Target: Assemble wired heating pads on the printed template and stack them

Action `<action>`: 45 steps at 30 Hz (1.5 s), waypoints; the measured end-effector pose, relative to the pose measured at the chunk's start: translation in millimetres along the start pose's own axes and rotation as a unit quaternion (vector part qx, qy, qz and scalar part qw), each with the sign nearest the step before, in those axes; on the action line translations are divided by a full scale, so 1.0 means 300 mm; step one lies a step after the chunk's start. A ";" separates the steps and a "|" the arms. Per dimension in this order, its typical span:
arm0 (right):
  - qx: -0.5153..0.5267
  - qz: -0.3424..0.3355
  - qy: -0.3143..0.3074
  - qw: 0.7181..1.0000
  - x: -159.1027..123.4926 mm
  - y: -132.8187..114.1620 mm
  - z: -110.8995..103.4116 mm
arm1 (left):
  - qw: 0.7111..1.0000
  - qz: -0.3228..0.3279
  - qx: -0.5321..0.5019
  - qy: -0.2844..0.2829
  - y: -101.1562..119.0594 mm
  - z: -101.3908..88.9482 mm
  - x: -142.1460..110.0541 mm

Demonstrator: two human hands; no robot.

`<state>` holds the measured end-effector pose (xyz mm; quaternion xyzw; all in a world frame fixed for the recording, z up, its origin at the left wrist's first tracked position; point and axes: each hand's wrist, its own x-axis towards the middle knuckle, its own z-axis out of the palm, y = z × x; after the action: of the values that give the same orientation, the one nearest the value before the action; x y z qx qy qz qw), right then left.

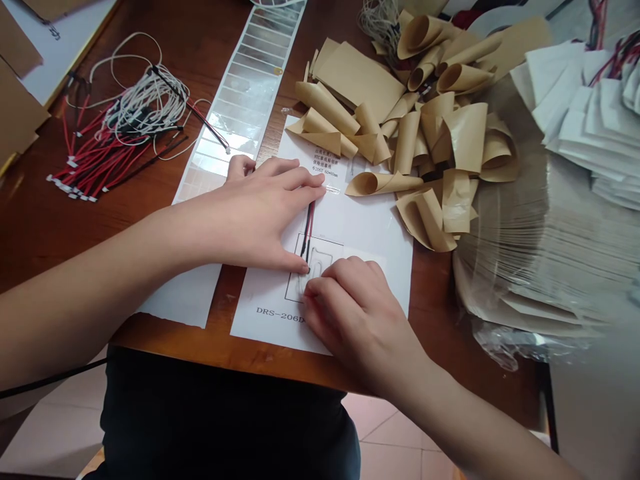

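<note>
My left hand point(260, 213) lies spread on a white printed sheet point(370, 233), its fingertips beside a thin black-and-red wire pair point(307, 230). Under its lowest fingertip sits the wire pair's end, on a pale flat heater-like element point(320, 257) inside a drawn rectangle. My right hand point(350, 313) rests curled over that element's lower edge, with its fingertips touching it and part of it hidden. The printed label "DRS-206D" point(280, 317) lies just left of my right hand.
Curled kraft backing papers point(415, 127) heap beyond the sheet. A silver label strip point(245, 93) and a bundle of red, black and white wires point(100, 160) lie to the left. A plastic-wrapped stack of white sheets point(530, 267) stands at right, on a wooden table point(430, 293).
</note>
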<state>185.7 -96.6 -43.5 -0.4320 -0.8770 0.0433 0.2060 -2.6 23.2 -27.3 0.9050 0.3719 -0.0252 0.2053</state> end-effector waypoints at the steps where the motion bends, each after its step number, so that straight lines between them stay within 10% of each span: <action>1: 0.002 -0.003 -0.004 1.000 0.001 0.000 0.001 | 1.000 -0.001 0.001 -0.001 0.001 0.000 -0.001; 32: 0.012 -0.037 -0.003 0.999 -0.004 -0.007 -0.011 | 0.999 -0.015 0.006 -0.028 0.021 0.008 -0.005; 45: 0.041 0.104 0.033 0.993 0.013 0.071 -0.043 | 1.000 -0.006 -0.007 -0.026 0.021 0.003 -0.009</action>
<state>204.5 -81.5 -35.9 -0.5136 -0.8173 0.0863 0.2465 -0.3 17.1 -25.3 0.9003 0.3722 -0.0471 0.2207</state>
